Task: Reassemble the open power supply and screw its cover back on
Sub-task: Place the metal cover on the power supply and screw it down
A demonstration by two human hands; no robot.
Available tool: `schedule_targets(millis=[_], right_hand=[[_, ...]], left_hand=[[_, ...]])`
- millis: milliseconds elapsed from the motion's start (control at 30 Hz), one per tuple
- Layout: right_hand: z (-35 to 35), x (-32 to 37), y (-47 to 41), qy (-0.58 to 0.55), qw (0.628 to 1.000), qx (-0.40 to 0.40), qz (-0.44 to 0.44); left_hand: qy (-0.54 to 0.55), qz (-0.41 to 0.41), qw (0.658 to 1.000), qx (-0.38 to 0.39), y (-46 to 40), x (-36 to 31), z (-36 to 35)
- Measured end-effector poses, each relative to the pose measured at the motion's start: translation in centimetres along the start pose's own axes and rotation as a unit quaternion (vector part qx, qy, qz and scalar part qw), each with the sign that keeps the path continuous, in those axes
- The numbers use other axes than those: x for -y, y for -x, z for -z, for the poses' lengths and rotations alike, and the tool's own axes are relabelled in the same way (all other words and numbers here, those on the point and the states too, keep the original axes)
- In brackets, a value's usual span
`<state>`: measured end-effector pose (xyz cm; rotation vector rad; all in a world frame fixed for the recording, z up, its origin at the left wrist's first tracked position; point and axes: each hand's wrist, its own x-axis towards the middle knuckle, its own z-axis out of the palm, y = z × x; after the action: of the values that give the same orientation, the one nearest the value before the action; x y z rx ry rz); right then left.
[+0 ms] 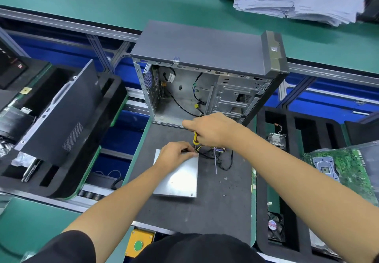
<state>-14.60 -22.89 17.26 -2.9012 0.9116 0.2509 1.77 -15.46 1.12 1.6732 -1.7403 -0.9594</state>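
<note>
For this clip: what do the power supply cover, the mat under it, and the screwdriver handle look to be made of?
Power supply cover: bare sheet metal, probably steel, a dull silver that throws a soft glare.
Mat: dark grey, matte, scuffed; it looks like rubber or foam, which one is unclear.
Screwdriver handle: yellow and black, likely plastic with rubber grip; the right hand hides most of it.

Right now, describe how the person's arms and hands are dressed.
Both forearms are bare from above the elbow down. The left hand and right hand wear no gloves, and no rings, watch or wrist strap show. A short black fabric sleeve covers the left upper arm; it appears to belong to the black top at the frame's bottom edge. The right sleeve is out of view.
</note>
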Motion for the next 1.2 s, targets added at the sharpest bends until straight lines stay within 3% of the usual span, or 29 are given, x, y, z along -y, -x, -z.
schedule_targets(millis=[100,233,500,767,867,967,1200], right_hand=[[0.3,-0.1,-0.3,0.062,0.998,-0.008,0.011],[-0.1,0.3,-0.4,0.153,0.988,-0.02,0.013],[1.1,-0.3,-0.2,0.151,0.984,0.014,0.099],[0.7,0.3,0.2,0.204,0.979,0.016,0.014],[1.5,0.2,0.5,0.145,0.988,0.018,0.046],[2.3,0.1,0.5,0.17,0.98,0.033,0.099],[2.0,0.4,0.2,0.212,0.977,0.013,0.021]], left_hand=[[0.016,-0.017,1.0,0.012,-0.1,0.0,0.1],[0.08,-0.017,0.995,-0.054,0.0,-0.4,-0.5],[0.115,-0.004,0.992,-0.051,0.4,-0.4,-0.8],[0.16,0.029,0.985,-0.066,0.5,-1.2,-0.9],[0.141,0.02,0.988,-0.054,0.5,-1.3,-0.7],[0.145,0.023,0.988,-0.041,0.6,-1.2,-0.4],[0.145,0.03,0.987,-0.069,0.5,-1.8,-0.7]])
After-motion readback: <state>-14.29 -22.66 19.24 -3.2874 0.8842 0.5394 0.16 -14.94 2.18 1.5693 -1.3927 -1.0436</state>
